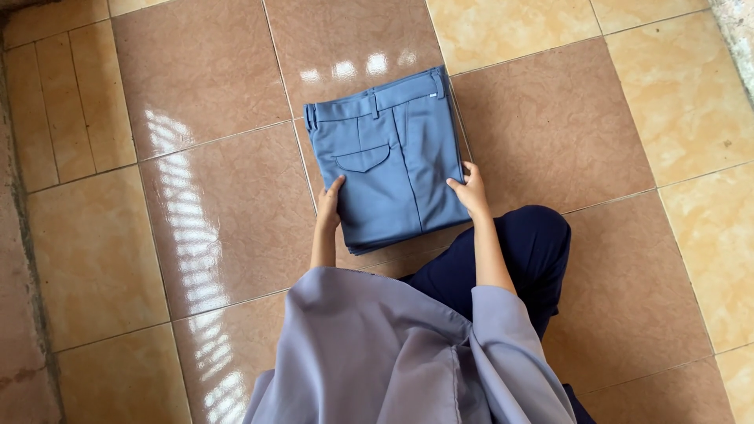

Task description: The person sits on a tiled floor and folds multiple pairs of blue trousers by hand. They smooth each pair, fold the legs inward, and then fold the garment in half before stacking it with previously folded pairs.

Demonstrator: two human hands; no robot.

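The floor (196,71) is laid with large glossy square tiles in mottled reddish brown, with paler yellow-tan tiles (691,86) along the right and top. Thin dark grout lines (216,137) run between them. Bright daylight glints in a broken striped streak (192,259) down the left-centre tiles. A rough grey strip (738,31) edges the upper right corner.
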